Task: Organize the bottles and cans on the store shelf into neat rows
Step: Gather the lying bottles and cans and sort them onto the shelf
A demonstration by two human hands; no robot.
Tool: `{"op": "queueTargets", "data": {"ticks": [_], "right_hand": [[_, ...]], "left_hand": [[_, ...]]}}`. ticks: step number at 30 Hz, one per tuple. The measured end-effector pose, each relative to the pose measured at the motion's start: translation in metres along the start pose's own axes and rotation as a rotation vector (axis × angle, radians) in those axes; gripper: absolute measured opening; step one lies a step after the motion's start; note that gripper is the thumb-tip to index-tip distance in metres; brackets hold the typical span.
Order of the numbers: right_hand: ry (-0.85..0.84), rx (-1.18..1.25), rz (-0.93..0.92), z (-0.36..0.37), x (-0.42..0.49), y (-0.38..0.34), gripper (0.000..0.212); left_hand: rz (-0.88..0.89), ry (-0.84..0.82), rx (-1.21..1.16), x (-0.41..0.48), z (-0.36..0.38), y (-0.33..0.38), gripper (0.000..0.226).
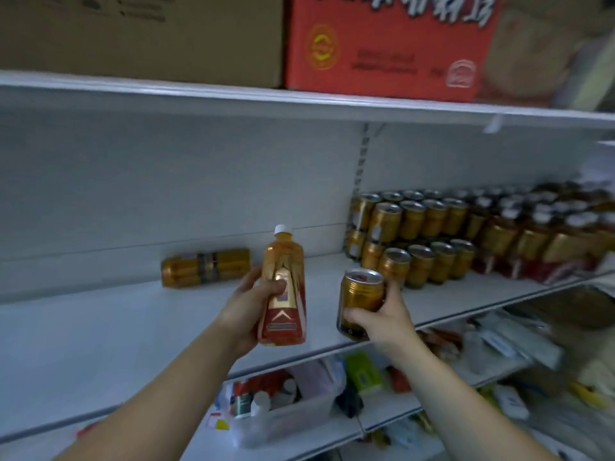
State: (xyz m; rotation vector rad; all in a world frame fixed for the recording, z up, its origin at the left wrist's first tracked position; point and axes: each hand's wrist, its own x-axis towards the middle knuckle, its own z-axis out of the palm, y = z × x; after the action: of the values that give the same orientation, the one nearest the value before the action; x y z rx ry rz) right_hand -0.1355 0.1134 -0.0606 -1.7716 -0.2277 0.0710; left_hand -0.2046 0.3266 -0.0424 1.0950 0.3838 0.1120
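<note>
While my left grip (246, 314) curls round the bottle (283, 287) and my right grip (376, 322) clasps the can (361, 301) over the shelf (133, 327) front, I should stand the can upright, flush beside the stacked cans (419, 257) at 2 o'clock, label outward.

One held bottle (283, 287), one held can (361, 294), one pack (206, 267), one brown carton (139, 34), one red carton (389, 44); stacked cans (412, 221), perhaps sixteen.

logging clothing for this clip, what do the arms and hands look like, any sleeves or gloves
Both forearms are bare, no sleeves in view. The left hand and right hand wear no gloves, and neither wrist shows a watch or band. Rings are too blurred to tell.
</note>
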Motion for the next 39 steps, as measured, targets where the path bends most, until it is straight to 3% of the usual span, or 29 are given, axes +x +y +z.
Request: {"op": "queueTargets", "data": {"ticks": [7, 10, 14, 18, 24, 29, 39], "right_hand": [[0.085, -0.071, 0.04, -0.162, 0.001, 0.021, 0.072], [0.117, -0.059, 0.045, -0.201, 0.008, 0.025, 0.059], [0.114, -0.062, 0.035, -0.228, 0.026, 0.032, 0.057], [0.108, -0.081, 0.025, -0.233, 0.051, 0.038, 0.057], [0.047, -0.136, -0.079, -0.217, 0.106, 0.041, 0.061], [-0.091, -0.105, -0.178, -0.187, 0.155, 0.03, 0.055], [-0.389, -0.135, -0.307, -0.145, 0.211, 0.026, 0.071]], "left_hand": [[-0.032, -0.032, 0.071, 0.024, 0.159, -0.064, 0.024], [0.045, -0.012, 0.163, 0.03, 0.2, -0.079, 0.024], [0.195, 0.073, 0.379, 0.048, 0.224, -0.086, 0.038], [0.286, 0.114, 0.501, 0.069, 0.22, -0.088, 0.045], [0.368, 0.143, 0.418, 0.103, 0.212, -0.09, 0.04], [0.399, 0.259, 0.379, 0.114, 0.198, -0.1, 0.044], [0.429, 0.399, 0.444, 0.114, 0.214, -0.129, 0.066]]}}
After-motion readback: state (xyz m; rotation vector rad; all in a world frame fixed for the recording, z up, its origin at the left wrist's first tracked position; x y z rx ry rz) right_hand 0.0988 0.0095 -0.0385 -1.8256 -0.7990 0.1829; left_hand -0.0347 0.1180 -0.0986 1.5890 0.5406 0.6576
